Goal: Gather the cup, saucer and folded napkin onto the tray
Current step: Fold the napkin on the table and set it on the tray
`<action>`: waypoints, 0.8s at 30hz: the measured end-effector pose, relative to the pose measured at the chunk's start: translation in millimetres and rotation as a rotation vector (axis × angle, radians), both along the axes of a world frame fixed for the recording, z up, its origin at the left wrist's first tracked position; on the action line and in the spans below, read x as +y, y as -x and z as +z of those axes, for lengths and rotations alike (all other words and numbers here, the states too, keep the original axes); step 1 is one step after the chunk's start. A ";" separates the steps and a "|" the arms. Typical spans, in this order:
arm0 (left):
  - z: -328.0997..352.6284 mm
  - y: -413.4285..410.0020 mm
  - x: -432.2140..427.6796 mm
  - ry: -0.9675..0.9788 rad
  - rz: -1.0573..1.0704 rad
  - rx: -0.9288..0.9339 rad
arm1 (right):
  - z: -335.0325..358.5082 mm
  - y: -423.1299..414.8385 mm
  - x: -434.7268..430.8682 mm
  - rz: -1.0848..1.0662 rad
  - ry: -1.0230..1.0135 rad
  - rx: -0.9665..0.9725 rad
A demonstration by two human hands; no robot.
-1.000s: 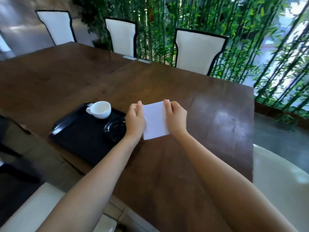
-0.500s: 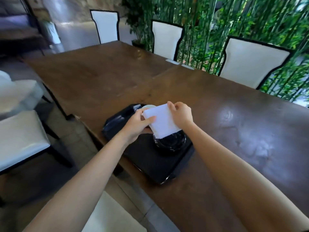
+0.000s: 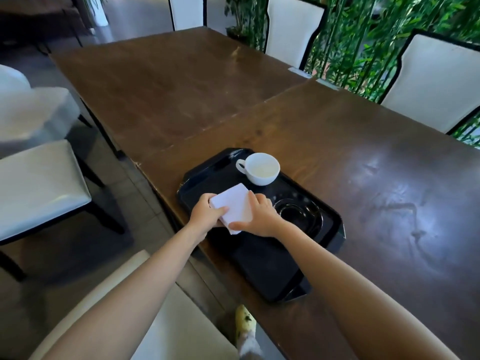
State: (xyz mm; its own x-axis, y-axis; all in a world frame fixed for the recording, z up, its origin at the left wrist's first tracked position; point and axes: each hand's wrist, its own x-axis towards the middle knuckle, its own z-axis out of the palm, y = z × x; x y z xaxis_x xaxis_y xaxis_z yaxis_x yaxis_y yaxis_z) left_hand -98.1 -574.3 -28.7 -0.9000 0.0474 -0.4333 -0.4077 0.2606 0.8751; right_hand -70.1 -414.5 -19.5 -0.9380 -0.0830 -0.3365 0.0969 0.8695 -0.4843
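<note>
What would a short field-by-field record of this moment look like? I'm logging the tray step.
tray: black, on wooden table, at its near edge
cup: white, upright, on tray's far end
saucer: dark glass, on tray
napkin: white, folded, over tray
left hand: gripping napkin
right hand: gripping napkin

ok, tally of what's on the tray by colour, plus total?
White: 2, the cup and the folded napkin, which the left hand and right hand both hold over the tray
Dark glass: 1, the saucer
Total: 3
</note>
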 end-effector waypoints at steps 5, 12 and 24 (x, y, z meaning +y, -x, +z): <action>-24.0 7.6 -7.9 0.129 0.024 -0.075 | -26.6 12.9 -14.8 0.066 -0.095 0.023; -42.4 15.2 -5.8 0.468 -0.193 0.127 | -51.9 9.0 -22.6 0.023 -0.106 0.138; -49.2 24.9 -23.5 0.692 -0.524 0.399 | -59.0 -18.1 -19.8 0.063 -0.207 0.149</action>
State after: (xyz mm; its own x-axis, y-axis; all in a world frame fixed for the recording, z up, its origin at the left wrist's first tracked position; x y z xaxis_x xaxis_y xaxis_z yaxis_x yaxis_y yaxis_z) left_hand -123.0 -597.8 -77.9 -0.9244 0.3353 -0.1819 0.2036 0.8370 0.5079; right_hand -52.0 -434.3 -78.5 -0.9736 -0.0869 -0.2109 -0.0200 0.9536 -0.3006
